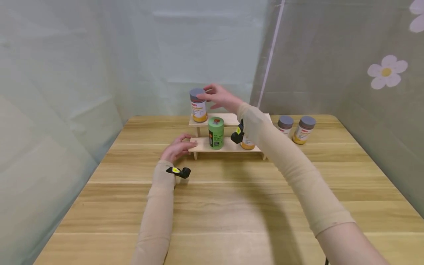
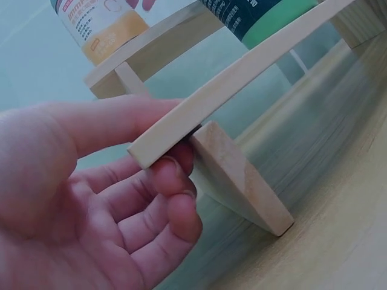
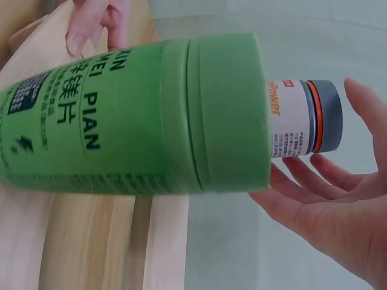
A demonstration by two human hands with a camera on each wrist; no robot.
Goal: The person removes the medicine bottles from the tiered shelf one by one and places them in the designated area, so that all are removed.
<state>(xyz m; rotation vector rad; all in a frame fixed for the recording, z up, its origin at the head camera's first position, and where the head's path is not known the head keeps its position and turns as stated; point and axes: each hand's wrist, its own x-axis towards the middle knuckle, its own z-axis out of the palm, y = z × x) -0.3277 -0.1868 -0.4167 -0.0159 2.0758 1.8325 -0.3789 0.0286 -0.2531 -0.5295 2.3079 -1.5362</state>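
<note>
A two-tier wooden rack stands on the table. My left hand grips the left end of its lower tier, thumb on top and fingers curled beneath the board. My right hand reaches over to the upper tier, fingers spread around a white-and-orange supplement bottle with a grey lid. A gap shows between thumb and lid in the right wrist view. On the lower tier stands a green supplement bottle, in front of the upper bottle. To its right, another orange-based bottle is partly hidden by my right wrist.
Two more grey-lidded bottles stand on the table right of the rack: a nearer-in one, partly covered by my right sleeve, and an outer one. A pale curtain hangs behind the wooden table.
</note>
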